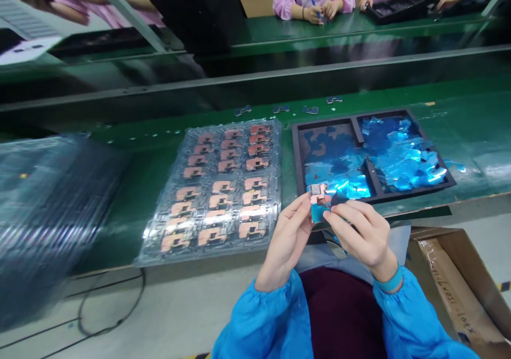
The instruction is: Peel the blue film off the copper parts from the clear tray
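In front of my body, both hands hold up a small circuit board with copper-coloured patches, near the front edge of the black tray. My left hand pinches the board's left edge between thumb and fingers. A piece of blue film shows at the board's lower part. My right hand is closed at that film, thumb and fingertips together; a small dark shape beside its fingertips cannot be made out. To the left, a clear plastic tray carries rows of similar copper-coloured boards.
A black divided tray holds loose blue film pieces. Several small boards lie behind it on the green bench. Stacked clear trays are at left, a cardboard box below right. Co-workers' hands are across the bench.
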A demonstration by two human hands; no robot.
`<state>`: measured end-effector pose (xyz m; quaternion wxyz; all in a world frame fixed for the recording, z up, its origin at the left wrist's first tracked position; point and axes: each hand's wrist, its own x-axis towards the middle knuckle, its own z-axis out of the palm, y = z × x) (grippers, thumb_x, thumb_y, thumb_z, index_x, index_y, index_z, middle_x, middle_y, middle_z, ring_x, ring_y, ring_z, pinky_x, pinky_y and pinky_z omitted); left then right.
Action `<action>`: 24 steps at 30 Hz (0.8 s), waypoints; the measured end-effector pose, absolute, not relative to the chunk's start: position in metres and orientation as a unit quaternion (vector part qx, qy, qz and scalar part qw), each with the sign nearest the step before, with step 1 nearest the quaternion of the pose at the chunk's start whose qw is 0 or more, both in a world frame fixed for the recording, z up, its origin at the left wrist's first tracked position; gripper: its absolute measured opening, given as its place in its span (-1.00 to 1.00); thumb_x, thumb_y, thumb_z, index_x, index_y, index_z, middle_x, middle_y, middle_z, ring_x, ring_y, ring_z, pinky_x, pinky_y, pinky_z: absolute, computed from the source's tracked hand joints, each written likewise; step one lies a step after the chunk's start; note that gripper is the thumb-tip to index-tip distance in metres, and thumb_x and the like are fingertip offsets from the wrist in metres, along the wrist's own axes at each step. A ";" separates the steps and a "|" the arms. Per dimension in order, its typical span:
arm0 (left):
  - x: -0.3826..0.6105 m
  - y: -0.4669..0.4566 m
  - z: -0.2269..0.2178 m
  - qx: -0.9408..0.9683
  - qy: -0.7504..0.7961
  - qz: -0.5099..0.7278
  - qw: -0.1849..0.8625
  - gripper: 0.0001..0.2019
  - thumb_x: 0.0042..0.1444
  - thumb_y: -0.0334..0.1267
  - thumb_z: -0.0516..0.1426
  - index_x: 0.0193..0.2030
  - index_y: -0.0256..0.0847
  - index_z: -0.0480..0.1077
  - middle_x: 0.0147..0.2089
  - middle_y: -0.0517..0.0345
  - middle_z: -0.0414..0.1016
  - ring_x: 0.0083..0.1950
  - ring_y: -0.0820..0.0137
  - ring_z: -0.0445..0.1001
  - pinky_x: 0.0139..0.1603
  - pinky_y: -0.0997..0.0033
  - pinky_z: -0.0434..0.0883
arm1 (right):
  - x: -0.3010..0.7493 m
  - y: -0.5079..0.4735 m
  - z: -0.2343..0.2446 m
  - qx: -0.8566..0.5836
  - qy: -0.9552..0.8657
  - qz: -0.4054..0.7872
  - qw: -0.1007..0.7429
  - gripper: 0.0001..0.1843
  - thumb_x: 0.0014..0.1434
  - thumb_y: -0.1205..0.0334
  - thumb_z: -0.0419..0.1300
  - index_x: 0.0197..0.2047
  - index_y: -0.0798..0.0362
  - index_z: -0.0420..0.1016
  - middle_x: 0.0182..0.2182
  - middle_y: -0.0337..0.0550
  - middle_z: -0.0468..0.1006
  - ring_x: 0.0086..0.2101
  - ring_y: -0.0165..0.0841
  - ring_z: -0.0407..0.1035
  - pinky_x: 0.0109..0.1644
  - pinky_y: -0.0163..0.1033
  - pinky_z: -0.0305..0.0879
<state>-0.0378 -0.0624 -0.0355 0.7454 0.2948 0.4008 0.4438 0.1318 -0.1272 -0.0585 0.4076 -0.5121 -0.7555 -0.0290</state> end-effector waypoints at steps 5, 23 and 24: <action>-0.036 -0.056 -0.034 0.270 0.411 0.477 0.729 -0.78 0.21 -0.10 0.44 -0.14 -0.20 0.71 -0.03 0.01 0.75 -0.06 0.29 0.67 -0.04 0.40 0.58 | 0.130 -0.131 -0.059 -0.465 -0.771 -0.031 0.435 -0.71 0.42 0.33 0.25 0.11 -0.17 0.68 -0.06 -0.15 0.80 -0.07 -0.19 0.71 -0.01 -0.07 0.72; -0.031 -0.055 -0.048 0.272 0.470 0.558 0.627 -0.66 0.08 -0.06 0.50 -0.18 -0.23 0.58 -0.12 -0.04 0.77 -0.14 0.23 0.76 -0.03 0.26 0.68 | 0.114 -0.070 -0.055 -0.635 -0.602 0.142 0.464 -0.58 0.39 0.00 0.33 0.21 0.03 0.59 0.11 0.09 0.60 -0.31 -0.31 0.51 -0.26 -0.17 0.51; -0.030 -0.056 -0.049 0.272 0.469 0.558 0.629 -0.66 0.08 -0.05 0.50 -0.19 -0.23 0.58 -0.12 -0.04 0.77 -0.13 0.22 0.77 -0.02 0.26 0.68 | 0.105 -0.075 -0.055 -0.613 -0.602 0.196 0.473 -0.65 0.37 0.01 0.35 0.11 0.03 0.63 -0.04 -0.02 0.66 -0.36 -0.35 0.50 -0.32 -0.23 0.48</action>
